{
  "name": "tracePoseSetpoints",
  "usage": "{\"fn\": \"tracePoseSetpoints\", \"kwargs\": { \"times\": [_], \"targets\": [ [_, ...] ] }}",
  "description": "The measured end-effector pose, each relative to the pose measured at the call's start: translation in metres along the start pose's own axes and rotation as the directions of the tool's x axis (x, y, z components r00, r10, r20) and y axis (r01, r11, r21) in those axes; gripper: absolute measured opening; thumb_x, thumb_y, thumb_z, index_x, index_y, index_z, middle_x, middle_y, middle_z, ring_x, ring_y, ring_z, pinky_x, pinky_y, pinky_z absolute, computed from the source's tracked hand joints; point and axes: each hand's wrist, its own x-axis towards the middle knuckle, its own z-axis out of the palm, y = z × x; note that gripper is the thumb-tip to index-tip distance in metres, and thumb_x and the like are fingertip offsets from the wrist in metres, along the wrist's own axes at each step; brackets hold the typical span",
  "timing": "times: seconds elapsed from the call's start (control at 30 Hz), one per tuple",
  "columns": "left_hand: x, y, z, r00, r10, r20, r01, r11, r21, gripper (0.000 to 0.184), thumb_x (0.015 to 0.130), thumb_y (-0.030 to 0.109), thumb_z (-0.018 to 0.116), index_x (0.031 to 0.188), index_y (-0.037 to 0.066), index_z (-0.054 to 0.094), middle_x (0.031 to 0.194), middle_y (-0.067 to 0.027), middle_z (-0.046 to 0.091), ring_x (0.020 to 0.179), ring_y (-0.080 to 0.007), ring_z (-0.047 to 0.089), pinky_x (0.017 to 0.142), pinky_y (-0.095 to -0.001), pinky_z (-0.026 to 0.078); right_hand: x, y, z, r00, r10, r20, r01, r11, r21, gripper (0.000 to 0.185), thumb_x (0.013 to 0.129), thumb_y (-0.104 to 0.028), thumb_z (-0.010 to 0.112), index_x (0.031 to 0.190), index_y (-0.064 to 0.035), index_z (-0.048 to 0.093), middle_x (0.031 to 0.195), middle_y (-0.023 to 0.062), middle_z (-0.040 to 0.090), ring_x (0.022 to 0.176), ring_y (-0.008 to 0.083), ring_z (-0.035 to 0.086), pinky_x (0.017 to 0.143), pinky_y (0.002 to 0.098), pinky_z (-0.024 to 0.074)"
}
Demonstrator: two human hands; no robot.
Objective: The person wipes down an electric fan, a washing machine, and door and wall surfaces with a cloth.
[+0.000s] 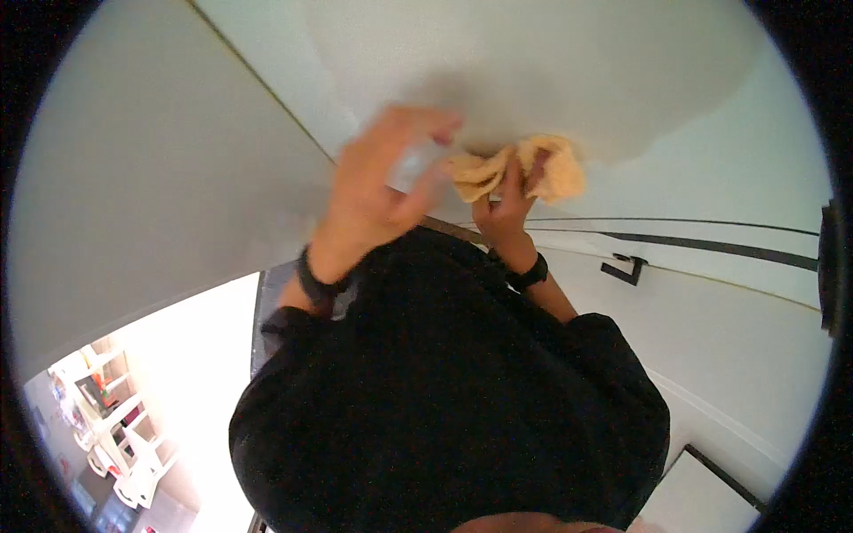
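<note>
A yellow cloth [562, 169], bunched and folded, lies against a broad pale surface [622, 62]. My right hand [509, 206] grips the cloth, with fingers partly tucked into its folds. To the left of the cloth, my left hand [369, 182] is raised near the same surface, blurred by motion. Its thumb and fingers are curved and apart, and I make out nothing held between them. Dark bands circle both wrists.
A grey panel [160, 169] meets the pale surface along a thin seam at left. Below right, a white door carries a black handle [626, 268]. White shelving [115, 417] with assorted items stands at lower left. A dark object [831, 266] juts in at the right edge.
</note>
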Motion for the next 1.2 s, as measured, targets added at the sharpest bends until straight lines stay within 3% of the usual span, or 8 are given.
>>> {"fn": "tracePoseSetpoints", "kwargs": {
  "times": [0.1, 0.13, 0.37, 0.53, 0.6, 0.8, 0.97, 1.2],
  "targets": [
    [-0.050, -0.038, 0.006, 0.958, -0.254, 0.132, 0.242, 0.965, 0.103, 0.041, 0.085, 0.011, 0.063, 0.125, 0.007, 0.057, 0.115, -0.0118, 0.060, 0.103, -0.0292, 0.061, 0.087, -0.0374, 0.050, 0.008, -0.019, 0.045, 0.973, -0.131, 0.192, 0.138, 0.990, -0.022, 0.060, 0.084, -0.026, 0.066, 0.133, 0.0054, 0.050, 0.147, 0.0265, 0.033, 0.135, 0.0467, 0.029, 0.110, 0.0550, 0.0215],
    [-0.065, -0.045, -0.002, 0.956, -0.271, 0.117, 0.254, 0.957, 0.138, 0.044, 0.086, 0.011, 0.063, 0.128, 0.006, 0.054, 0.121, -0.0131, 0.058, 0.108, -0.0303, 0.059, 0.089, -0.0383, 0.050, 0.029, -0.047, 0.050, 0.984, -0.130, 0.123, 0.131, 0.991, 0.007, 0.047, 0.081, -0.023, 0.064, 0.126, -0.0076, 0.059, 0.133, 0.0239, 0.051, 0.123, 0.0453, 0.046, 0.105, 0.0584, 0.0312],
    [-0.095, -0.073, -0.063, 0.891, -0.398, -0.220, 0.413, 0.910, 0.028, 0.054, 0.092, 0.013, 0.059, 0.139, -0.003, 0.038, 0.137, -0.0238, 0.042, 0.126, -0.0351, 0.045, 0.098, -0.0410, 0.045, 0.123, -0.142, 0.125, 0.868, -0.442, 0.226, 0.341, 0.862, 0.375, 0.061, 0.078, -0.013, 0.067, 0.137, -0.0163, 0.053, 0.126, 0.0166, 0.054, 0.128, 0.0373, 0.044, 0.113, 0.0553, 0.0261],
    [-0.085, -0.068, -0.088, 0.845, -0.381, -0.375, 0.458, 0.878, 0.139, 0.055, 0.092, 0.017, 0.059, 0.137, -0.007, 0.038, 0.135, -0.0300, 0.043, 0.123, -0.0394, 0.048, 0.101, -0.0423, 0.042, 0.156, -0.183, 0.142, 0.879, -0.436, 0.192, 0.311, 0.830, 0.463, 0.074, 0.083, -0.007, 0.062, 0.149, -0.0084, 0.030, 0.155, 0.0171, 0.027, 0.132, 0.0361, 0.042, 0.106, 0.0520, 0.0376],
    [-0.087, -0.067, -0.083, 0.836, -0.403, -0.372, 0.496, 0.845, 0.199, 0.055, 0.093, 0.019, 0.059, 0.136, -0.008, 0.039, 0.135, -0.0309, 0.044, 0.122, -0.0418, 0.048, 0.102, -0.0431, 0.041, 0.143, -0.186, 0.141, 0.823, -0.370, 0.431, 0.149, 0.872, 0.466, 0.074, 0.084, -0.006, 0.061, 0.150, -0.0074, 0.027, 0.155, 0.0180, 0.024, 0.134, 0.0376, 0.039, 0.107, 0.0503, 0.0360],
    [-0.131, -0.090, -0.074, 0.721, -0.687, -0.092, 0.691, 0.703, 0.166, 0.056, 0.094, 0.021, 0.057, 0.137, -0.009, 0.038, 0.140, -0.0301, 0.041, 0.127, -0.0445, 0.043, 0.105, -0.0438, 0.038, 0.076, -0.166, 0.166, 0.723, -0.322, 0.611, -0.061, 0.851, 0.522, 0.082, 0.089, -0.016, 0.060, 0.153, -0.0039, 0.010, 0.158, 0.0214, 0.013, 0.143, 0.0401, 0.022, 0.115, 0.0469, 0.0220],
    [-0.169, -0.061, -0.097, 0.846, -0.499, -0.188, 0.531, 0.754, 0.386, 0.051, 0.094, 0.021, 0.057, 0.135, -0.006, 0.044, 0.138, -0.0270, 0.046, 0.125, -0.0405, 0.049, 0.104, -0.0437, 0.040, 0.061, -0.209, 0.157, 0.865, -0.263, 0.427, -0.171, 0.646, 0.744, 0.085, 0.090, -0.019, 0.060, 0.153, -0.0028, 0.007, 0.158, 0.0240, 0.009, 0.145, 0.0413, 0.013, 0.118, 0.0432, 0.0173],
    [-0.204, 0.001, -0.131, 0.900, -0.005, -0.436, 0.245, 0.833, 0.497, 0.044, 0.096, 0.016, 0.047, 0.132, -0.009, 0.047, 0.135, -0.0349, 0.045, 0.118, -0.0441, 0.055, 0.097, -0.0488, 0.047, 0.077, -0.286, 0.096, 0.863, -0.491, 0.115, 0.149, 0.467, 0.872, 0.077, 0.084, -0.024, 0.067, 0.145, 0.0029, 0.030, 0.149, 0.0297, 0.028, 0.134, 0.0473, 0.034, 0.110, 0.0510, 0.0300]
  ]
}}
